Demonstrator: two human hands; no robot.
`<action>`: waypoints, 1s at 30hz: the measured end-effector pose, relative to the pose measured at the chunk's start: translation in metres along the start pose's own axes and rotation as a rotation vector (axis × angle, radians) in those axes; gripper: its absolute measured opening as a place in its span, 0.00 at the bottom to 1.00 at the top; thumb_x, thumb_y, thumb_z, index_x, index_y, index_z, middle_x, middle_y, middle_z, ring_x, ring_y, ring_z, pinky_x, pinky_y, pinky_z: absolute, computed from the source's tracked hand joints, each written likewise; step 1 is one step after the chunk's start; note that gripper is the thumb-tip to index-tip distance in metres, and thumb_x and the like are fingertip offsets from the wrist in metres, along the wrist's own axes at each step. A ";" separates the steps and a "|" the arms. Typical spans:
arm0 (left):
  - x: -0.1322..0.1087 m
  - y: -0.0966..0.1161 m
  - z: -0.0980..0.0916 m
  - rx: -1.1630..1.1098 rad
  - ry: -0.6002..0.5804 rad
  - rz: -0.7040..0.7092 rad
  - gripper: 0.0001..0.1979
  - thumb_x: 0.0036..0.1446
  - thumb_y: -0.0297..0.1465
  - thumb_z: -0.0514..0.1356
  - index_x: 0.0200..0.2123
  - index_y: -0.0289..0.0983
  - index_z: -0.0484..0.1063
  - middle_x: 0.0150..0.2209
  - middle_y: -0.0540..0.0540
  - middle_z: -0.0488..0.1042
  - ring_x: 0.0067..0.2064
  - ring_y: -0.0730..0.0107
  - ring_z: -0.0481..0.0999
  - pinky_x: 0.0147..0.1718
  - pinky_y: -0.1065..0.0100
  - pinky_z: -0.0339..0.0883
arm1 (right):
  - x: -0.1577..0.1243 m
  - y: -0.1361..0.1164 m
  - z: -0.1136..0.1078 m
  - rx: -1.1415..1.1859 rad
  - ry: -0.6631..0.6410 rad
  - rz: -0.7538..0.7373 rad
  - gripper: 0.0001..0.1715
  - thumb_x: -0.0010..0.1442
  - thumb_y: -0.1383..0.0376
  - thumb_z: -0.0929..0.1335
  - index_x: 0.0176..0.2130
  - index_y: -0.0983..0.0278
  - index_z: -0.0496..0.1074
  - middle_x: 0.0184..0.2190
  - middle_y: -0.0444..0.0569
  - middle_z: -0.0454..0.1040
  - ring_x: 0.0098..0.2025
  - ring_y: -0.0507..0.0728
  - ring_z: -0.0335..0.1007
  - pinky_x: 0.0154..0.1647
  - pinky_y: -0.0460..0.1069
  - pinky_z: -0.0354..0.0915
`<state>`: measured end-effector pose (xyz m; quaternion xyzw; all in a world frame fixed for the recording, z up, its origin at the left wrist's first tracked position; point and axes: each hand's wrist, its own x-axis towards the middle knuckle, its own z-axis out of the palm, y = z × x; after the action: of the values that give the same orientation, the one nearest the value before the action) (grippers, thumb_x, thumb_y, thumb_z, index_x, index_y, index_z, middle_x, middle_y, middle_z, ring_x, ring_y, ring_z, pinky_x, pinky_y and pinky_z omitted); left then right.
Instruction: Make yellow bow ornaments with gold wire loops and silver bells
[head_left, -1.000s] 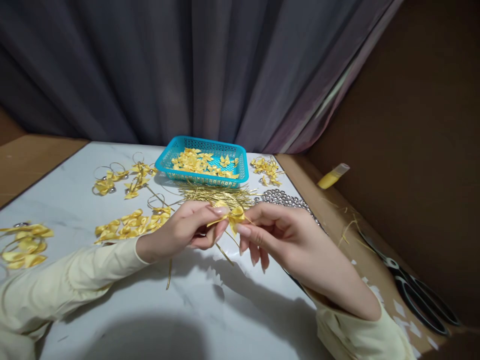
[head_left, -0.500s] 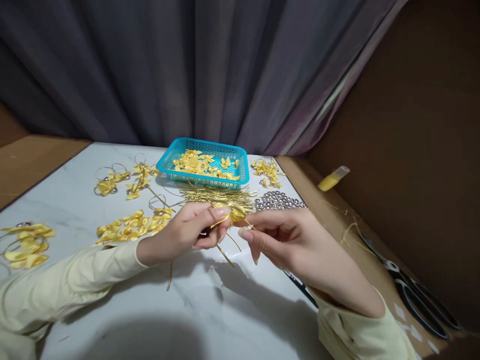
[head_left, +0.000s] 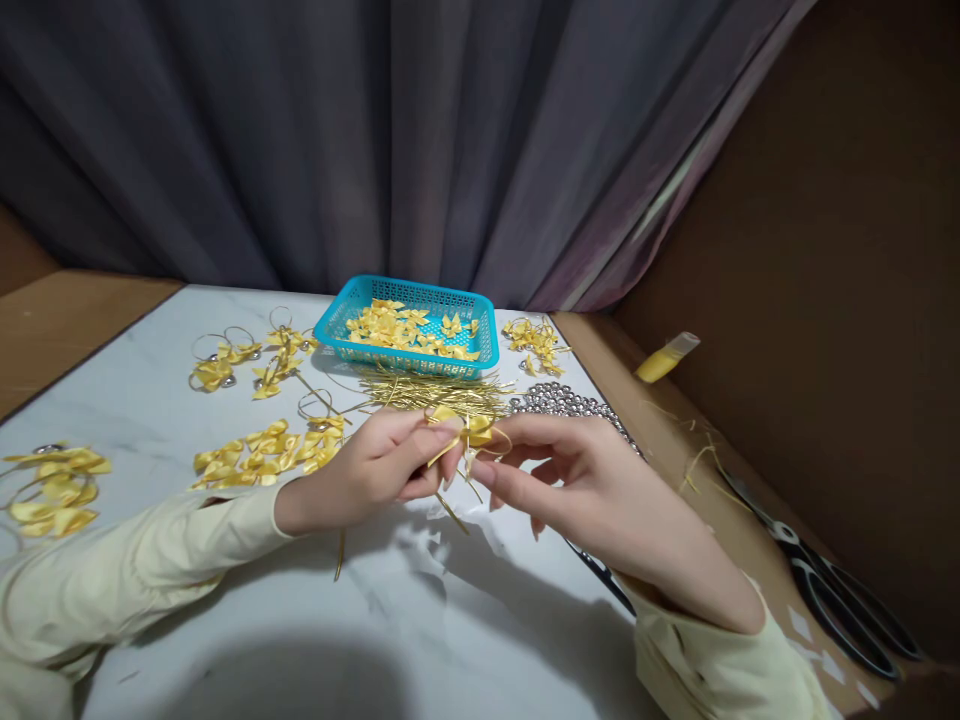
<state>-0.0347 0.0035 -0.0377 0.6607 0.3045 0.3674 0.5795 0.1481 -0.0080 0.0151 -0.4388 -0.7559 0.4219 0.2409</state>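
Note:
A yellow satin ribbon bow [head_left: 478,430] is held up over the table's middle. My left hand [head_left: 382,455] pinches its left side between thumb and fingers. From the right, my right hand [head_left: 577,480] closes thumb and forefinger at the bow's lower right, on a thin gold cord that curls there. The exact grip at the fingertips is too small to make out. Gold stems poke down beneath the fingers. Just behind the hands lies a heap of gold twist ties [head_left: 427,388], with a pile of small silver bells [head_left: 566,400] to its right.
A blue basket [head_left: 409,362] of yellow bows stands at the back. Bows with loops [head_left: 281,365] and loose bows [head_left: 251,455] lie to the left, more bows [head_left: 536,340] at back right. Scissors [head_left: 825,590] and a yellow-filled tube [head_left: 667,358] sit on the right.
My right fingers have shifted slightly and spread a little. The bow has turned, showing more of its loops and the thin cord at its right. My left hand keeps its pinch.

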 end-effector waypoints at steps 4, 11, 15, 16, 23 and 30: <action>0.000 -0.001 0.000 0.160 0.009 0.091 0.19 0.63 0.33 0.45 0.20 0.36 0.60 0.13 0.56 0.54 0.16 0.79 0.54 0.17 0.75 0.51 | 0.000 -0.001 -0.002 0.169 -0.095 0.102 0.10 0.59 0.65 0.64 0.33 0.65 0.74 0.25 0.46 0.73 0.25 0.49 0.68 0.19 0.41 0.67; -0.001 -0.005 -0.001 0.450 0.079 0.341 0.14 0.61 0.28 0.46 0.23 0.36 0.63 0.15 0.56 0.58 0.17 0.79 0.58 0.18 0.75 0.55 | 0.002 0.001 -0.004 0.377 -0.130 0.201 0.08 0.55 0.62 0.69 0.32 0.65 0.73 0.24 0.46 0.74 0.25 0.50 0.70 0.16 0.40 0.65; -0.001 -0.003 -0.001 0.535 0.080 0.423 0.13 0.60 0.24 0.47 0.23 0.36 0.63 0.16 0.57 0.59 0.16 0.80 0.58 0.19 0.76 0.55 | 0.006 0.003 0.002 0.454 -0.064 0.198 0.11 0.51 0.61 0.71 0.27 0.67 0.72 0.22 0.46 0.73 0.22 0.49 0.69 0.15 0.40 0.63; -0.001 -0.003 -0.001 0.541 0.079 0.430 0.13 0.60 0.24 0.47 0.24 0.36 0.63 0.16 0.57 0.60 0.16 0.81 0.58 0.19 0.77 0.56 | 0.007 0.003 0.003 0.466 -0.051 0.183 0.11 0.51 0.61 0.72 0.27 0.68 0.72 0.22 0.46 0.73 0.21 0.48 0.69 0.15 0.40 0.62; -0.002 0.000 -0.002 0.563 0.080 0.436 0.13 0.59 0.24 0.46 0.24 0.37 0.62 0.16 0.57 0.60 0.17 0.79 0.60 0.19 0.76 0.56 | 0.009 0.005 0.003 0.431 -0.023 0.131 0.09 0.50 0.64 0.72 0.25 0.67 0.73 0.20 0.43 0.72 0.19 0.45 0.65 0.15 0.39 0.58; -0.001 -0.003 -0.001 0.479 0.080 0.410 0.14 0.61 0.25 0.45 0.24 0.36 0.62 0.14 0.58 0.57 0.16 0.81 0.57 0.18 0.76 0.56 | 0.010 0.011 0.000 0.411 -0.017 0.084 0.08 0.49 0.64 0.73 0.25 0.67 0.74 0.20 0.44 0.72 0.19 0.46 0.64 0.17 0.41 0.59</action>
<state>-0.0360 0.0034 -0.0405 0.8110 0.2653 0.4199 0.3091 0.1486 0.0033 0.0061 -0.4078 -0.6371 0.5807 0.3011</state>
